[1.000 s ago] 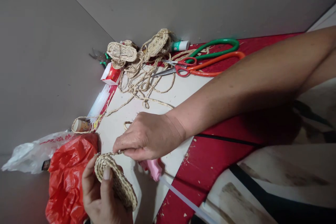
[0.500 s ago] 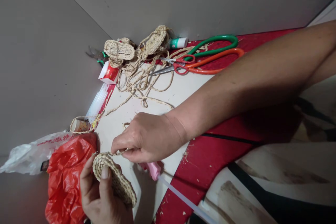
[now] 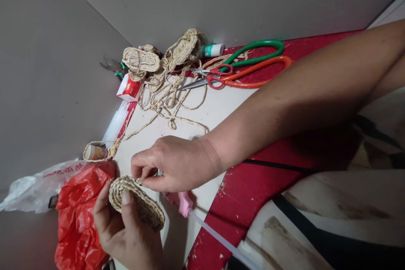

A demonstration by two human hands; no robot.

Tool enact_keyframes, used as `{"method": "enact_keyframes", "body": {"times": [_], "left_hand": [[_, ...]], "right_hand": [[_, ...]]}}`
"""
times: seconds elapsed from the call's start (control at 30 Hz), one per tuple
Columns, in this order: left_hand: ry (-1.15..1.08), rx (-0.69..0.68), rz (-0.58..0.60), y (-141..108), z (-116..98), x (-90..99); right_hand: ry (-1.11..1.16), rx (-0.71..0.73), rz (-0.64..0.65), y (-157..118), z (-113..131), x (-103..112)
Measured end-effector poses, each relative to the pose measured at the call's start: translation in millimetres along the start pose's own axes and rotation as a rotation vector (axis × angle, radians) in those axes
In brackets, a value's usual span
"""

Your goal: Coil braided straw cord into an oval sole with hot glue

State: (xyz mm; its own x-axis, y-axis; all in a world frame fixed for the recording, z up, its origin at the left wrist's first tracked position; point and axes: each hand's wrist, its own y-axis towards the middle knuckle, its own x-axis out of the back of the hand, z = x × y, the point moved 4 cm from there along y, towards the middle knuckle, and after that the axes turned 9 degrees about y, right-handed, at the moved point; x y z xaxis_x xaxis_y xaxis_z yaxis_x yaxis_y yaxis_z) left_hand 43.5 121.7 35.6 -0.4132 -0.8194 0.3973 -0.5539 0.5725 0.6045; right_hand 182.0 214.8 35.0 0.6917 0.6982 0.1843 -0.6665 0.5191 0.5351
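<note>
My left hand point(image 3: 126, 232) is closed around an oval coil of braided straw point(image 3: 142, 204), its thumb pressed on the upper face and its fingers behind. The coil is tilted, with its stacked rows showing along the side. My right hand point(image 3: 174, 164) reaches across with thumb and forefinger pinched at the coil's upper rim, on a bit of straw braid point(image 3: 138, 181) that is mostly covered by the fingertips. Partly behind that hand lies a pink glue gun point(image 3: 184, 204), a long translucent glue stick point(image 3: 221, 240) coming out of its back.
Loose straw braid point(image 3: 164, 105) and bundled coils point(image 3: 141, 60) lie by the wall, with orange-handled scissors point(image 3: 259, 78), green handles point(image 3: 256, 50) and a small red-white box point(image 3: 129, 88). Glue sticks point(image 3: 116, 121), a paper cup point(image 3: 95, 152) and a red plastic bag point(image 3: 80, 215) line the far side.
The straw braid stretched between my right fingertips and the coil has shortened, and those fingers now sit at the rim. The coil has risen slightly and turned in my left hand.
</note>
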Motion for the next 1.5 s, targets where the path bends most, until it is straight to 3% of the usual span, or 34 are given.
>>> {"method": "enact_keyframes", "body": {"times": [0.4, 0.63, 1.13, 1.33, 1.5], "left_hand": [[-0.024, -0.119, -0.056, 6.0, -5.6, -7.6], [0.022, -0.133, -0.056, 6.7, -1.0, -8.4], [0.013, -0.135, -0.082, 5.1, -4.0, -11.5], [-0.071, -0.118, -0.116, 5.5, -5.3, -13.0], [-0.098, -0.143, -0.136, 6.1, -8.8, -12.8]], "right_hand": [[0.071, 0.003, -0.102, 1.4, -3.1, 0.6], [0.036, -0.067, -0.072, 0.5, -5.0, 3.0], [-0.277, 0.023, -0.005, -4.0, 1.5, -0.5], [-0.074, -0.057, 0.093, -4.7, 2.1, -2.7], [0.076, -0.054, 0.065, -6.7, 1.4, -6.3]]}}
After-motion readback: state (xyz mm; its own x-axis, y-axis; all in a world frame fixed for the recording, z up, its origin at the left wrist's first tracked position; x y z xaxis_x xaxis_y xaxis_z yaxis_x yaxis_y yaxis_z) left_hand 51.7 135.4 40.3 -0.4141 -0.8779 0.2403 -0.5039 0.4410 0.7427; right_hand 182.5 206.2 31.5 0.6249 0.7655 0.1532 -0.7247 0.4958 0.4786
